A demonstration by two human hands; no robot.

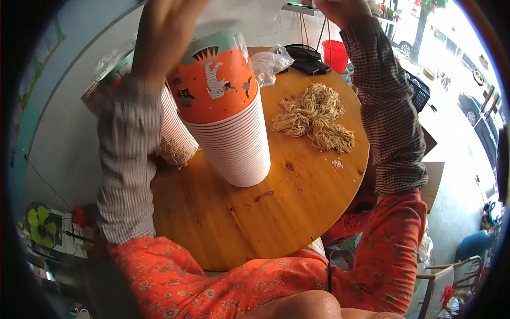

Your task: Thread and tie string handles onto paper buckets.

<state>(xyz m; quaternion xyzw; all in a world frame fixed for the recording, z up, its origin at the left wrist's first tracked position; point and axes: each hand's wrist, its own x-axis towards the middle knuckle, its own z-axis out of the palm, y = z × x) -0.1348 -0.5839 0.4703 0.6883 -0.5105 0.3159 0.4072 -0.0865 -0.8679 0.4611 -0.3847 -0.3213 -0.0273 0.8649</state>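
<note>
A tall stack of nested paper tubs (228,133) stands on the round wooden table (249,223). Its top tub is orange with a green band and cartoon figures; pale rims run below it. My left hand (171,34) is raised beside the top of this stack, smeared by motion, its fingertips cut off by the upper edge. Higher and to the right, my right hand (345,10) is also lifted, with its fingers mostly out of view. A blurred, pale, see-through film (239,13) shows between the hands. Whether either hand grips it is hidden.
Another tub stack (178,135) leans behind my left forearm. Tan stringy bundles (316,117) lie at the table's right, with small white bits (337,164) nearby. Farther back are a crumpled clear plastic bag (271,64), a black item (308,59) and a red bucket (335,56).
</note>
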